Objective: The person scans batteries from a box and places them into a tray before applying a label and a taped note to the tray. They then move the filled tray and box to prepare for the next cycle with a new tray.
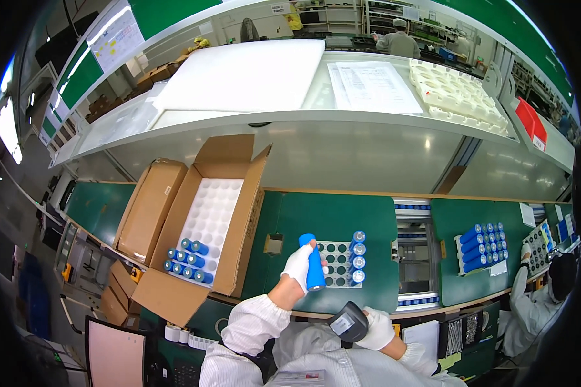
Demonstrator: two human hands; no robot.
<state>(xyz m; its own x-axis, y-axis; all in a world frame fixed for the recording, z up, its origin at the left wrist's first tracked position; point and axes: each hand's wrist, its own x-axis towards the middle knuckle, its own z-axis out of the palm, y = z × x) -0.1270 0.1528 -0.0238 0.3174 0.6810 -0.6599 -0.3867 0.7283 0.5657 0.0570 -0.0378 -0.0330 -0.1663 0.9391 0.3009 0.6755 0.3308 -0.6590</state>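
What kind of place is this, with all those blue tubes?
Most likely a factory line handling cylindrical battery cells. The left hand holds a blue cylinder over a holed tray, the right hand holds a handheld scanner, and an open carton holds more.

left hand [299, 266] raised, right hand [376, 327] low, both clenched

A: What's hidden on the blue cylinder [314, 266]?
B: Left hand [299, 266] wraps its near side, so that part's covered.
A: The scanner [346, 320]?
B: Right hand [376, 328] hides the grip; display too small to tell.
A: The open carton [240, 213]?
B: Its wall blocks part of the foam tray [210, 216]. Co-worker [549, 293] at right is cut off by the dark rim.
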